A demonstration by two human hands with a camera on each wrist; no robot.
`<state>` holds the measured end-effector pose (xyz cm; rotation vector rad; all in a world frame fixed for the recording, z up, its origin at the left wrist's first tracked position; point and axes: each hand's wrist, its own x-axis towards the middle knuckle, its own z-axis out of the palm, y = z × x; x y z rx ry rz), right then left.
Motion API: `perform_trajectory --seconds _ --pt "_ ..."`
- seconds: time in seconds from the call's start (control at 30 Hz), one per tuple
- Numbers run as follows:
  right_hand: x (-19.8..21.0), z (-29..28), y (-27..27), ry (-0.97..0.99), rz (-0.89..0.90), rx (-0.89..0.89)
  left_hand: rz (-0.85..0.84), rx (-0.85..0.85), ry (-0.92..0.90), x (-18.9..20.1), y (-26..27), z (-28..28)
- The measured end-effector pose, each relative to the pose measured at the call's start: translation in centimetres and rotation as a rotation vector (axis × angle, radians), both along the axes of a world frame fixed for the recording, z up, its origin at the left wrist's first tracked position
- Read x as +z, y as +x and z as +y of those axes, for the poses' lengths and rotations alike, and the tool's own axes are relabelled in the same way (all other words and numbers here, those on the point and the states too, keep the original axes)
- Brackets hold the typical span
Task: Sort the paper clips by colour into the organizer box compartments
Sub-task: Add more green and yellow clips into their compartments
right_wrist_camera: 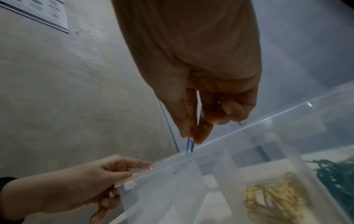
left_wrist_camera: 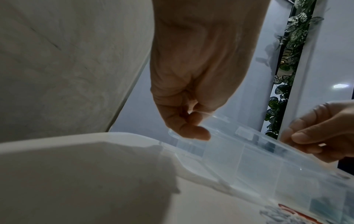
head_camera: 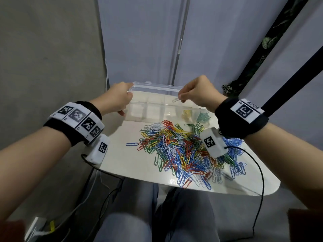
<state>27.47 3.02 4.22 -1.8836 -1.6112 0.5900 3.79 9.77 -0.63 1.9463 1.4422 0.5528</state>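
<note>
**Dropping a clip into the box**

While your left hand [head_camera: 116,100] pinches the left end of the organizer box [head_camera: 158,103] at centre frame, fingers curled on its clear lid edge, keep that end steady so the box does not slide on the white table [head_camera: 122,165]. Your right hand [head_camera: 198,93] pinches a single paper clip [head_camera: 175,99] between thumb and fingertips, the other fingers tucked in. The right wrist view shows the clip as a thin dark-blue sliver hanging just above the rim; in the head view it looks pale, so its colour is uncertain. My advice: bring it over one bare compartment, clear of the dividers, and let go low so it does not bounce out.

At the right end of the see-through box, one compartment holds yellow clips [right_wrist_camera: 272,200] and the next green clips [right_wrist_camera: 337,175]; the left ones look bare. Below the box, lower centre of the head view, lies the mixed pile [head_camera: 185,154] of red, blue, green, yellow and white clips.
</note>
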Motion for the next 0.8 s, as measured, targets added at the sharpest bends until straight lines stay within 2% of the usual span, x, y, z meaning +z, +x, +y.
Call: perform_trajectory --seconds 0.13,0.23,0.3,0.37,0.57,0.67,0.8 --pt "-0.1 -0.7 0.2 -0.011 -0.008 0.042 -0.001 -0.004 -0.001 0.0 0.0 -0.1" --pt "0.3 -3.0 0.8 -0.107 -0.019 0.239 -0.001 -0.005 0.004 -0.1 0.0 0.0" --pt "0.2 -4.7 1.5 -0.229 -0.152 0.389 -0.007 -0.010 0.007 -0.2 0.0 0.1" --pt "-0.3 -6.0 2.2 -0.306 -0.299 0.465 -0.004 -0.012 0.013 -0.2 0.0 0.1" --pt "-1.5 -7.8 3.5 -0.388 -0.446 0.531 0.016 -0.021 0.025 -0.3 -0.2 0.2" --pt "-2.3 -7.9 3.4 -0.349 -0.550 0.559 0.015 -0.025 0.024 -0.3 -0.2 0.1" --pt "-2.9 -7.4 3.5 -0.246 -0.486 0.530 0.023 -0.030 0.026 -0.3 -0.1 0.1"
